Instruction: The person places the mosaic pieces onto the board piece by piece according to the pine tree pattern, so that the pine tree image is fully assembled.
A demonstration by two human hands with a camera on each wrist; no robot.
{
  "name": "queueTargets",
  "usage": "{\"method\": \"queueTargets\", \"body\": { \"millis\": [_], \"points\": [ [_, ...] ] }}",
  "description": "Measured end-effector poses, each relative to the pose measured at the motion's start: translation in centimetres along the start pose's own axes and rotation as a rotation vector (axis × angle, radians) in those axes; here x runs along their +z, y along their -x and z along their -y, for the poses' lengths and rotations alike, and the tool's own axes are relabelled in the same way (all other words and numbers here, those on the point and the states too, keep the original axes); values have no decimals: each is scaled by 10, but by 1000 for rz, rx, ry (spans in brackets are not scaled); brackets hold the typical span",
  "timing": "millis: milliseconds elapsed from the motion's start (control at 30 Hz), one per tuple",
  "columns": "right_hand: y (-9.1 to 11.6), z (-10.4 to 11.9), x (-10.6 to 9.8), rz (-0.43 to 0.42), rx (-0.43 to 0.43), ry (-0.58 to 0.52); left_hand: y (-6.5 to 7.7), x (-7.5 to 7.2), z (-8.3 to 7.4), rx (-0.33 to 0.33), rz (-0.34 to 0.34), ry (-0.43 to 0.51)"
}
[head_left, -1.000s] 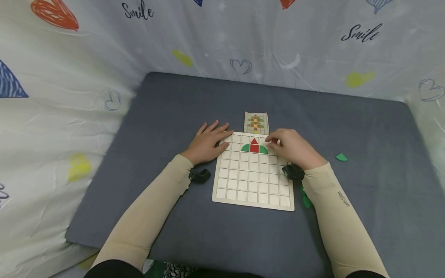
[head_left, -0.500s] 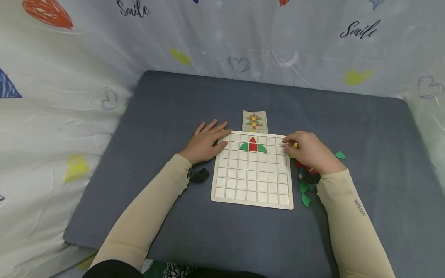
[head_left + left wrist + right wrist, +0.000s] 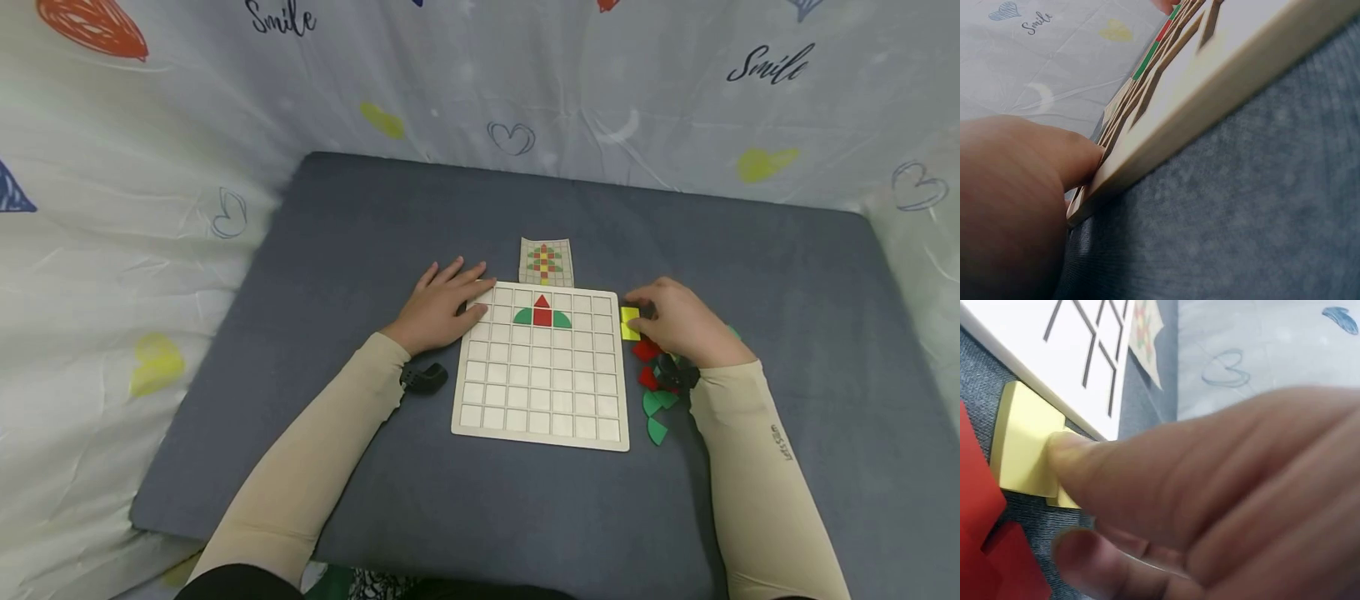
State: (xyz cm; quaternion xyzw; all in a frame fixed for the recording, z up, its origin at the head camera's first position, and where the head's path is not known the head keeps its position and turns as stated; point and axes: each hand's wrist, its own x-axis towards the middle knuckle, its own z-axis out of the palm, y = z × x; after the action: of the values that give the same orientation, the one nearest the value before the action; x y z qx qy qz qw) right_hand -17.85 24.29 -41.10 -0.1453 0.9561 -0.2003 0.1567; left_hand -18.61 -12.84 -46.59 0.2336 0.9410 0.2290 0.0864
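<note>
A pale wooden grid board point(image 3: 540, 375) lies flat on the table. Near its top, a red triangle tile point(image 3: 542, 301) sits above a red square tile point(image 3: 542, 317), flanked by green quarter-round tiles point(image 3: 523, 316). My left hand point(image 3: 438, 308) rests spread on the board's upper left corner, the thumb over its edge. Right of the board, my right hand point(image 3: 675, 321) is over yellow square tiles point(image 3: 1029, 440). The thumb tip touches one yellow tile, while the index fingertip is apart from the thumb, just beyond the tile in the head view.
Behind the board lies a pattern card point(image 3: 546, 262) with a tree-like design of coloured shapes. Red tiles point(image 3: 646, 348) and green tiles point(image 3: 657, 431) are scattered right of the board, partly under my right wrist. A printed curtain point(image 3: 450, 75) hangs behind the grey table point(image 3: 420, 200).
My right hand has moved right, off the board beside the green tile and over to the yellow tiles, which have come into view. My left hand stays on the board's corner.
</note>
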Motion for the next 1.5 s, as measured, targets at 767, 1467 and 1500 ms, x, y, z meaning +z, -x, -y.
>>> {"method": "queueTargets", "body": {
  "millis": [767,1467,1500],
  "points": [
    [2,-4,-1,-63,-2,-61,1,3,0,-4,-1,6],
    [6,27,0,-159,-114,-163,0,1,1,9,-13,0],
    [6,29,3,-163,-120,-160,-1,2,1,10,-14,1]
  ]
}}
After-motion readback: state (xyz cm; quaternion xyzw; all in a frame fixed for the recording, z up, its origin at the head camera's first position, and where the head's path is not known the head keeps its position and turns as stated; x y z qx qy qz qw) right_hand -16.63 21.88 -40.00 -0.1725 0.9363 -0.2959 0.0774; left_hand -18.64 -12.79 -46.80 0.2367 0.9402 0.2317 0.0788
